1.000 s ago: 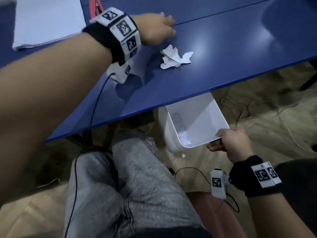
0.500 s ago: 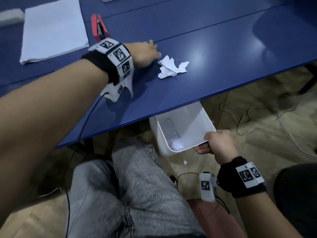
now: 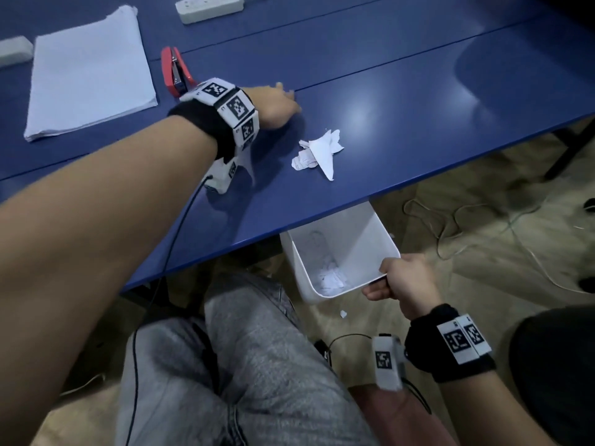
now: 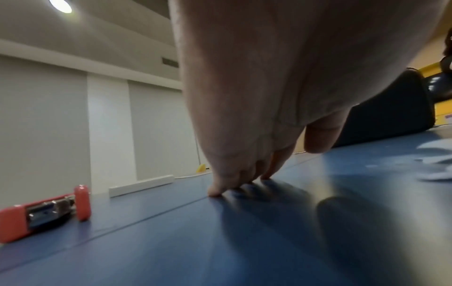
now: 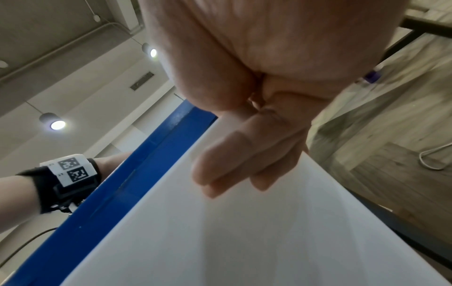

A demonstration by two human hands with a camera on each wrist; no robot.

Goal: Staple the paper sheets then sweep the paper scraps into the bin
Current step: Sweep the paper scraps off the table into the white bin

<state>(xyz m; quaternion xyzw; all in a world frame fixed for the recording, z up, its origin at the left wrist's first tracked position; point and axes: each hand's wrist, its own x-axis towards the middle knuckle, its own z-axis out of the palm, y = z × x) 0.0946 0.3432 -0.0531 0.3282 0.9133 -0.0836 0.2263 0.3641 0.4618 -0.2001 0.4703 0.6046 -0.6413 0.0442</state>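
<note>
White paper scraps [image 3: 317,151] lie in a small heap on the blue table [image 3: 418,91] near its front edge, blurred at the right in the left wrist view [image 4: 435,162]. My left hand [image 3: 277,104] stands edge-down on the table just left of and behind the heap, fingers straight, fingertips [image 4: 217,191] touching the surface. Below the table edge my right hand [image 3: 399,278] grips the rim of the white bin [image 3: 360,239], fingers [image 5: 227,162] curled over its wall [image 5: 244,241]. More scraps lie inside the bin. The red stapler [image 3: 175,72] and the paper stack [image 3: 87,72] lie at the left.
A white power strip [image 3: 209,8] lies at the table's far edge. One small scrap [image 3: 343,314] sits on the wooden floor beside the bin, and cables [image 3: 450,226] trail to the right. My knee in grey jeans [image 3: 244,365] is under the table edge.
The scrap heap has slid toward the table's front edge, above the bin. My left hand has drawn back behind the heap. My right hand still holds the bin.
</note>
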